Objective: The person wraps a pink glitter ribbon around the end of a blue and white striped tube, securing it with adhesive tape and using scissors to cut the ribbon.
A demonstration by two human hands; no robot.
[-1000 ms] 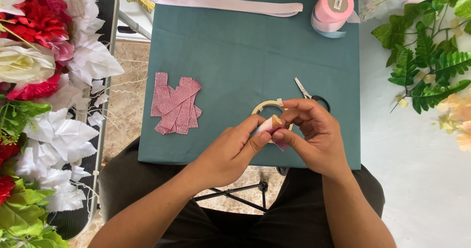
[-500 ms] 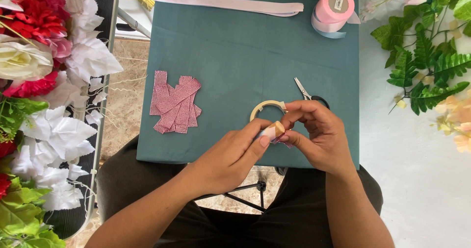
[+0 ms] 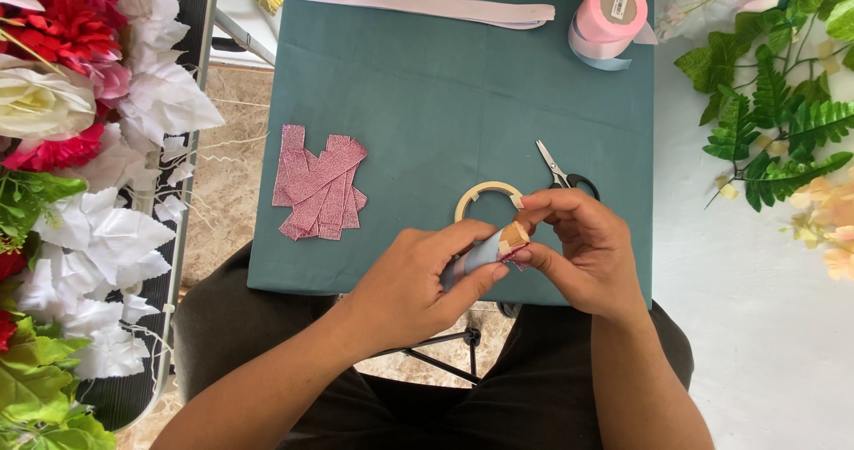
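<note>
— What have your hands got?

— My left hand (image 3: 418, 281) is closed round a small pale-blue ribbon roll (image 3: 485, 253), thumb and fingers pinching it. My right hand (image 3: 578, 250) nips its tan-taped end with fingertips, a bit of pink glitter ribbon showing beneath.

— Where, relative to the tape ring (image 3: 487, 194)?

— Just below it, over the near edge of the teal cloth (image 3: 427, 85). Scissors (image 3: 560, 170) lie just right of the ring, glitter ribbon strips (image 3: 318, 192) well left, a pink ribbon spool (image 3: 609, 19) far beyond.
</note>
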